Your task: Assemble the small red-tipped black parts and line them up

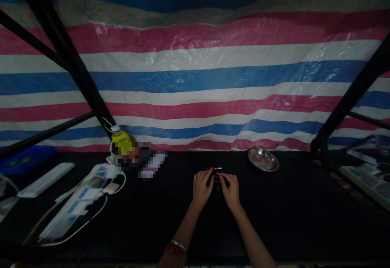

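Centre frame, on black tabletop [289,215]: left hand [201,187] and right hand [230,190] curled together, pinching small dark object [216,180], red-tipped. Steel dish [263,159] well apart, upper right. Power strip [73,207] and yellow bottle [122,142] far left. Bare surface around hands.

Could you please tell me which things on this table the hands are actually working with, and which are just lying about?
In hand:
- left hand and right hand, both on a small dark object
- red-tipped tool, just behind it

Lying about:
- steel dish
- yellow bottle
- white power strip
- white cable
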The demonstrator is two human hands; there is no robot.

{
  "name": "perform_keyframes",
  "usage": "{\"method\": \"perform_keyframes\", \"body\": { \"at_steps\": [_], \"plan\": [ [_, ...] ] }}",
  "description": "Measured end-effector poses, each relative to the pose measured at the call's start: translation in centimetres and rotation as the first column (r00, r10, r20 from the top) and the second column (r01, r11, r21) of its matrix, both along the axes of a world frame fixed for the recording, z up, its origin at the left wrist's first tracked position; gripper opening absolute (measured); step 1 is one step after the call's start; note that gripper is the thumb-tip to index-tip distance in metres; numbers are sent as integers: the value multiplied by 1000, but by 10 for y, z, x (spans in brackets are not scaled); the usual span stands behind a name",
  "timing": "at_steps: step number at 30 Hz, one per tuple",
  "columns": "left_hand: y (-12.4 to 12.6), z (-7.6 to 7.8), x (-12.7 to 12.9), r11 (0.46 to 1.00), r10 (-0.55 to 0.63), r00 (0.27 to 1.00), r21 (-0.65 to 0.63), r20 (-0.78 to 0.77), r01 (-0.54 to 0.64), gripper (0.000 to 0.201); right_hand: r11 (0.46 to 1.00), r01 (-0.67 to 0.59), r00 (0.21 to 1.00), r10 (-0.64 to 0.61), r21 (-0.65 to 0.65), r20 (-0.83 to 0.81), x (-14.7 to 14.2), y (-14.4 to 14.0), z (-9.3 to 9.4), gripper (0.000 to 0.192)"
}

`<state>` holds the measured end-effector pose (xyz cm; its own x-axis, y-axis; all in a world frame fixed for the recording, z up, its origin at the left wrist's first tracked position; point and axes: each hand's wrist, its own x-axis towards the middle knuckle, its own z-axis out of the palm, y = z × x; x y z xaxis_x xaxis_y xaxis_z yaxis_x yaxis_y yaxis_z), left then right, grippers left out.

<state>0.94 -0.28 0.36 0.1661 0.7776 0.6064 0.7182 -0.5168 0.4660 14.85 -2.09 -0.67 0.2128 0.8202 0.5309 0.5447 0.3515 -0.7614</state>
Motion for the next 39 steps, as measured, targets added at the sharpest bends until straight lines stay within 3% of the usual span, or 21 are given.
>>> {"method": "perform_keyframes", "body": {
  "at_steps": [3,6,15,21,26,29,35,39],
  "plan": [
    [4,-2,0,990,121,992,-73,32,-119,34,992,126,987,-127,-18,-102,6,9,-6,31],
    [8,-4,-1,978,168,984,-138,55,-159,37,981,181,970,-190,-67,-154,12,17,-13,34],
    [14,-13,-1,956,117,991,-277,68,-94,42,983,111,988,-125,-143,-88,10,32,-16,28],
    [15,-16,-3,986,86,993,-149,77,-74,40,996,6,958,-30,-87,-286,5,26,-6,31],
    [17,-19,-6,992,123,963,-53,241,-113,38,996,-81,926,62,-35,-374,-5,14,4,29],
    [17,-20,-8,989,146,933,-28,329,-145,31,997,-76,944,67,-14,-324,-6,10,5,28],
    [13,-17,-8,991,134,925,-20,355,-136,28,999,48,995,-47,8,-83,0,9,1,27],
    [12,-16,-8,994,107,922,-27,372,-105,29,999,54,998,-54,4,29,1,7,-2,25]
  ]
}}
